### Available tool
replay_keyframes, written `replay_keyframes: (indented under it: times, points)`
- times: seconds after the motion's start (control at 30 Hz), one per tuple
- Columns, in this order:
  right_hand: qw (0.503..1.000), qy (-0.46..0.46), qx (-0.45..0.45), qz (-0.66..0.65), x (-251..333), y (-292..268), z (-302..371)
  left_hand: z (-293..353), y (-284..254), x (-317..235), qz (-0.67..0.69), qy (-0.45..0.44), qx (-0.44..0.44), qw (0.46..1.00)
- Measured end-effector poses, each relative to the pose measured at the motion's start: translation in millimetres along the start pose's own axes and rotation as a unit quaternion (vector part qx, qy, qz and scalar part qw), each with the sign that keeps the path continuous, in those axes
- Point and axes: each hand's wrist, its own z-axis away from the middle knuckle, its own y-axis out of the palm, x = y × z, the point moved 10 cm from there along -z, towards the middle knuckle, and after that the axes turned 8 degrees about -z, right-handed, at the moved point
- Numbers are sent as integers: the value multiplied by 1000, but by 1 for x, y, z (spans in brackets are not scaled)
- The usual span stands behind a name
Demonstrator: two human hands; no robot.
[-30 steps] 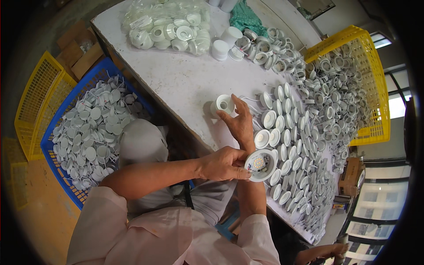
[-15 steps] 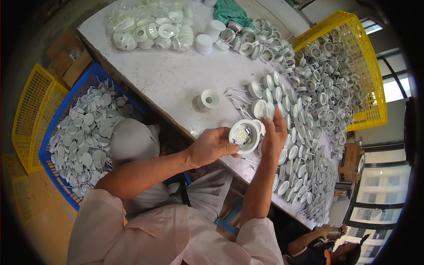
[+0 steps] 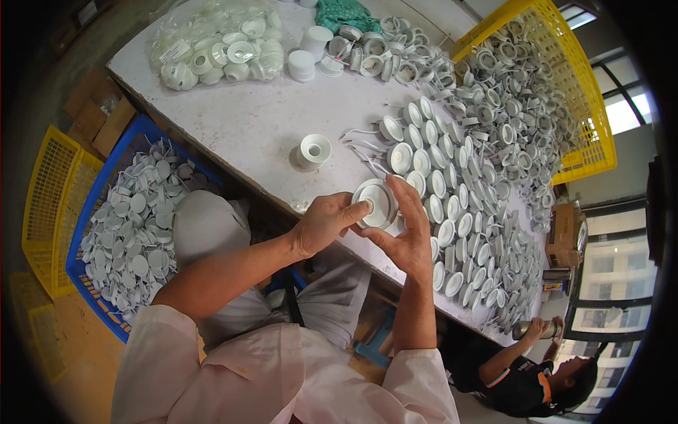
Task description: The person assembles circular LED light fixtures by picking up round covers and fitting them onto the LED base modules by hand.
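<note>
Between both hands, over the table's near edge, is a round white downlight housing [image 3: 382,193]. My left hand [image 3: 326,225] grips its left side, with the thumb across the front. My right hand [image 3: 411,237] curls around its right rim, fingers above and thumb below. A white disc sits inside the ring, and no LED board shows there now. Beyond my left hand, a white flared cup [image 3: 314,150] stands on the table. Close to my right hand, rows of white round lamp parts [image 3: 438,184] lie tilted, some with wires.
A blue basket [image 3: 79,233] of white discs stands left, beside a yellow basket [image 3: 42,205]. At the table's far side are a clear bag [image 3: 205,42] of white cups and a green bag [image 3: 346,15]. A yellow crate [image 3: 597,106] spills rings. Another person [image 3: 508,374] holds a flask at lower right.
My right hand has come from the rows to the housing and closed around its rim. A white disc now covers the LED board seen before. The person at right has raised a flask.
</note>
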Motion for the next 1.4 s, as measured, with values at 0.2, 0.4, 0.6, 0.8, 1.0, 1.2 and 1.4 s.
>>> replay_keyframes:
  times: [0.2, 0.4, 0.6, 0.8, 1.0, 1.2, 1.4]
  points:
    - [953, 135, -110, -246, -54, -17, 26, 5, 6, -22, 10, 36, 11, 999]
    - [943, 202, -144, -220, -62, -1, 27, 4, 3, -14, -67, 47, -12, 997]
    - [941, 195, -166, -222, -64, 6, 31, 3, -5, -6, -118, 12, -48, 992]
    - [949, 192, -185, -168, -61, 1, 34, 1, -5, -7, -141, 9, -56, 988]
    - [960, 175, -193, -102, -55, -5, 36, -2, -2, -2, -139, 10, -41, 989]
    - [954, 186, -210, -109, -62, -9, 41, -2, 5, -4, -95, 40, -24, 994]
    - [945, 211, -203, -146, -69, -4, 44, -1, 4, 0, -115, 24, -23, 993]
